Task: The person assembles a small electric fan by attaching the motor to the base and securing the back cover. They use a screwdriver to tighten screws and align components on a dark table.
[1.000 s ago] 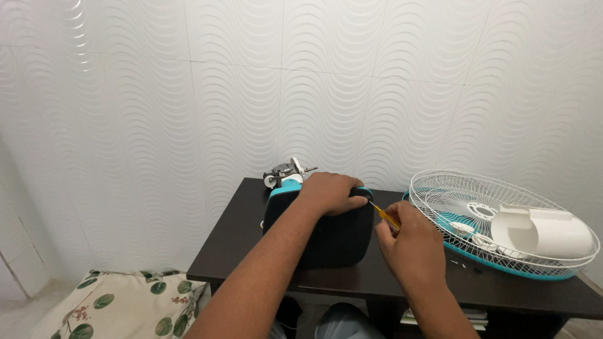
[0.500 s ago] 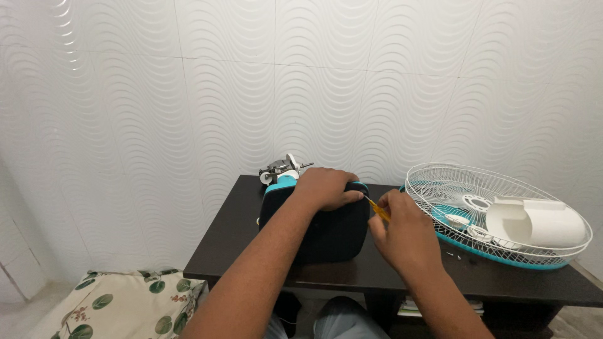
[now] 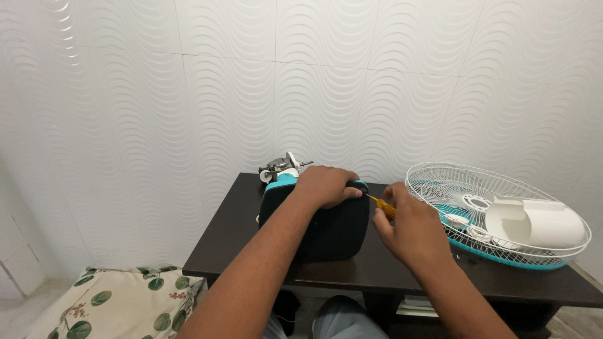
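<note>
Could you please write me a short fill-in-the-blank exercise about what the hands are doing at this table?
1. The left hand rests on top of the ____ fan base.
2. The right hand holds a screwdriver with a ____ handle.
3. The white wire fan guard lies to the ____ of the right hand.

Missing words: black; yellow; right

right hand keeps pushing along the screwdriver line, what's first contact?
Likely the black fan base: the right hand aims its yellow screwdriver at the top right corner, beside the left hand. Depth uncertain.
</note>
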